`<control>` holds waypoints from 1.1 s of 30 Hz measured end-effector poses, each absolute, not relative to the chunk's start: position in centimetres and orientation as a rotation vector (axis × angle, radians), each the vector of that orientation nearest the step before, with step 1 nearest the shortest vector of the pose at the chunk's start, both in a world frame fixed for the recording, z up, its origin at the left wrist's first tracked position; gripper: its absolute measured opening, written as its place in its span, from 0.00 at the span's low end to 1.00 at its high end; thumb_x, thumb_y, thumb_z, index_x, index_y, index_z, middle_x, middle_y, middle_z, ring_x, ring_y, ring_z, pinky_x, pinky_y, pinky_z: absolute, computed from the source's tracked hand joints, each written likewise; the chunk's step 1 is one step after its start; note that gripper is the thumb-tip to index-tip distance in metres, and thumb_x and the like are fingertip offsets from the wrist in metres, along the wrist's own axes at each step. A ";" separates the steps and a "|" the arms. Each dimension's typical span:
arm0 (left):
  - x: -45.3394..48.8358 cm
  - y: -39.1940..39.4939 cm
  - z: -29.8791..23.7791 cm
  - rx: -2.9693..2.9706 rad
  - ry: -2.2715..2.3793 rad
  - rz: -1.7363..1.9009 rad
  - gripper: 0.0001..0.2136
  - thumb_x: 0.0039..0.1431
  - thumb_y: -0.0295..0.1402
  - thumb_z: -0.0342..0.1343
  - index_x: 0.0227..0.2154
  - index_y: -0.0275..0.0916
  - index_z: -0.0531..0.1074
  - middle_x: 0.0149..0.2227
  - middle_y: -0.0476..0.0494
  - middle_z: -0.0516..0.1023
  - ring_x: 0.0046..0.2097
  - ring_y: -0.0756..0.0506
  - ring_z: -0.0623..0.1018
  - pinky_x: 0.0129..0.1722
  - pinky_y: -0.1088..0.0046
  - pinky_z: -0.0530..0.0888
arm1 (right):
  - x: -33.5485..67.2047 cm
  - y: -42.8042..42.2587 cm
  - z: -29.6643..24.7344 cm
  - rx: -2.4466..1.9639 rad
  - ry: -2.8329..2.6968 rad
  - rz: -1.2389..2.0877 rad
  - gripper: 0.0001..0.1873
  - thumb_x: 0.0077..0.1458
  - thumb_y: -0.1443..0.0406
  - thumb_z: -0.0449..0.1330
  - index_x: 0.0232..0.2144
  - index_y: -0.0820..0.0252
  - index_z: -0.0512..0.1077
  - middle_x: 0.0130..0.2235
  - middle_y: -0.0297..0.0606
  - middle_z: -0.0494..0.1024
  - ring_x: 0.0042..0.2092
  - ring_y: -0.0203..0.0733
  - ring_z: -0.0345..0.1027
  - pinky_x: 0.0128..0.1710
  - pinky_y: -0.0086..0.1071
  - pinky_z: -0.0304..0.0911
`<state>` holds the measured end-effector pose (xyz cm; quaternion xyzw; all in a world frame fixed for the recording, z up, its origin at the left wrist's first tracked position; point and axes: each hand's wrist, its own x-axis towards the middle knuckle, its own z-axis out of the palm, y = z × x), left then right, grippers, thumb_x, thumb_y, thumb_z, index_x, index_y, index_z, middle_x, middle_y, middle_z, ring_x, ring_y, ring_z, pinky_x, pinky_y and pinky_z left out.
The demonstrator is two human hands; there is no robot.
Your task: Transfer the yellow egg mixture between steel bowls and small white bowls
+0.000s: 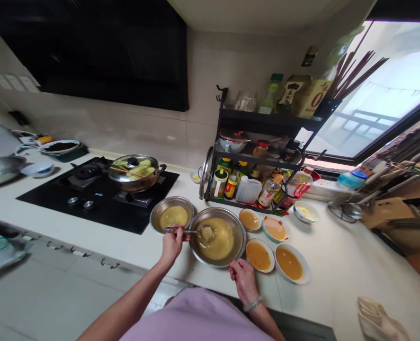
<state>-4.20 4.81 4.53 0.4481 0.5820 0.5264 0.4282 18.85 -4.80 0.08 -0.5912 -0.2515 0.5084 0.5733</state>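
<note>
My left hand (173, 244) is closed round the handle of a metal ladle (207, 233). The ladle's head dips into the yellowish liquid of the larger metal bowl (241, 218). At that bowl's near right rim, my right hand (244, 278) has its fingers curled, pinching the edge. A smaller metal bowl (153, 213) with similar liquid stands just left, close behind my left hand. To the right sit several small bowls of orange-brown liquid, among them a white bowl (272, 265) near my right hand and a larger white bowl (306, 274).
A lidded pan (135, 184) sits on the black gas hob (99, 215) at left. Behind the bowls, a black rack (263, 161) carries bottles and jars. A bowl with pale yellow contents (306, 218) stands by it. A beige cloth (380, 319) lies at the front right.
</note>
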 end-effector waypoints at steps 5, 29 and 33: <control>-4.7 4.7 4.9 1.063 1.431 1.358 0.08 0.57 0.38 0.52 0.31 0.38 0.68 0.19 0.44 0.78 0.24 0.41 0.81 0.26 0.65 0.79 | 19.0 -4.8 0.2 -1.393 -0.597 1.202 0.17 0.36 0.56 0.65 0.13 0.57 0.62 0.14 0.28 0.64 0.18 0.31 0.53 0.18 0.27 0.47; -12.1 5.2 8.1 1.333 1.857 1.489 0.10 0.58 0.37 0.48 0.35 0.37 0.69 0.20 0.47 0.76 0.28 0.42 0.81 0.30 0.69 0.76 | 19.0 -4.9 -0.2 -1.403 -0.568 1.201 0.18 0.35 0.56 0.66 0.13 0.57 0.62 0.14 0.29 0.65 0.18 0.32 0.54 0.18 0.27 0.48; -12.4 4.4 6.7 1.786 1.800 1.489 0.09 0.61 0.36 0.47 0.36 0.38 0.69 0.25 0.46 0.77 0.28 0.45 0.80 0.29 0.72 0.75 | 18.9 -4.9 -0.2 -1.379 -0.552 1.214 0.18 0.35 0.57 0.67 0.13 0.58 0.62 0.14 0.28 0.64 0.18 0.31 0.54 0.18 0.27 0.47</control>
